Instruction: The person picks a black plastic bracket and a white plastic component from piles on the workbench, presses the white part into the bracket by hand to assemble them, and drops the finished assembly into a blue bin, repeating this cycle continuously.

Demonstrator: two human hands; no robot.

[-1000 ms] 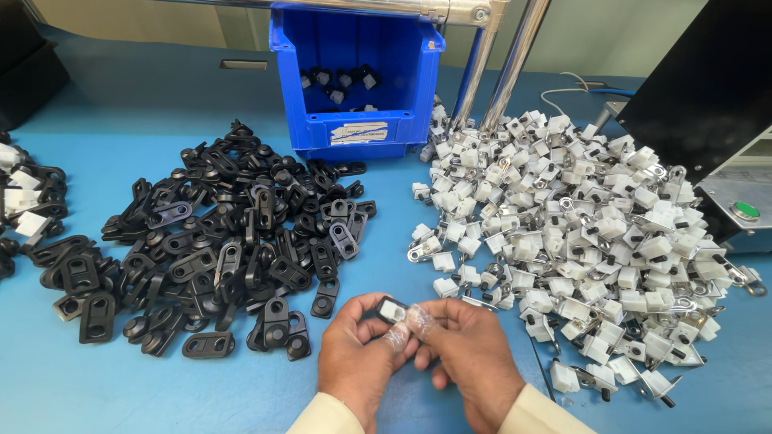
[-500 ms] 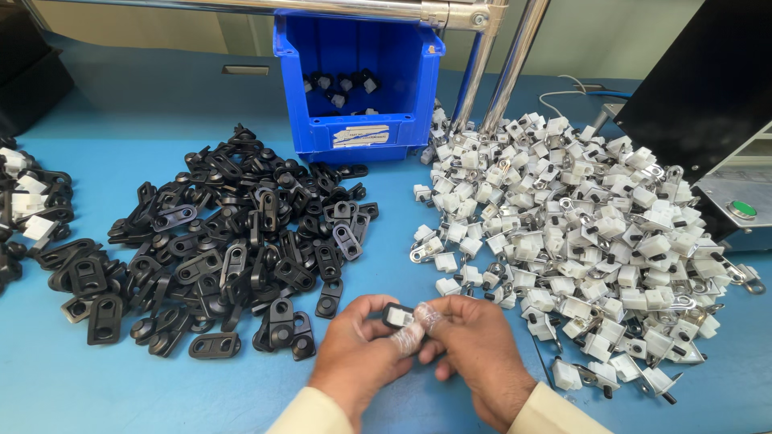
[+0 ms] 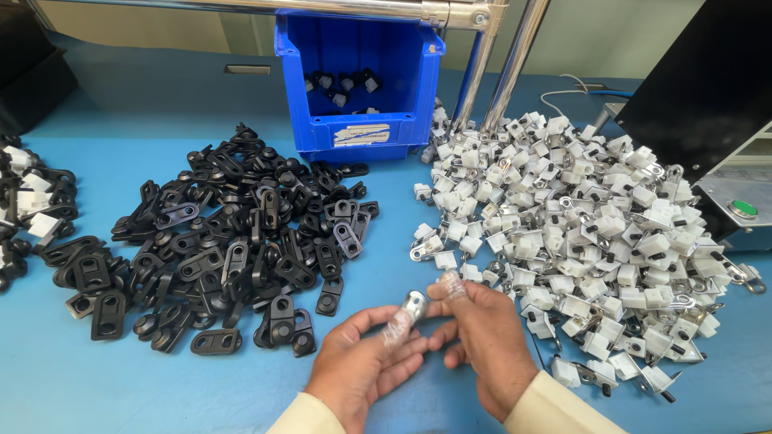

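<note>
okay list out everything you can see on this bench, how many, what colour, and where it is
small metal part: one, silver, pinched between both hands, front centre
black plastic brackets: a large pile, black, left of centre on the table
white clips with metal tabs: a large pile, white and silver, right of centre
storage bin: one, blue, at the back, a few black-and-white parts inside
mixed parts: a small heap, black and white, far left edge
metal frame tubes: several, silver, behind the bin
machine with green button: one, black and grey, far right
table: one, blue, under everything
left hand: wrapped fingertips, on the metal part
right hand: wrapped fingertips, on the metal part
</note>
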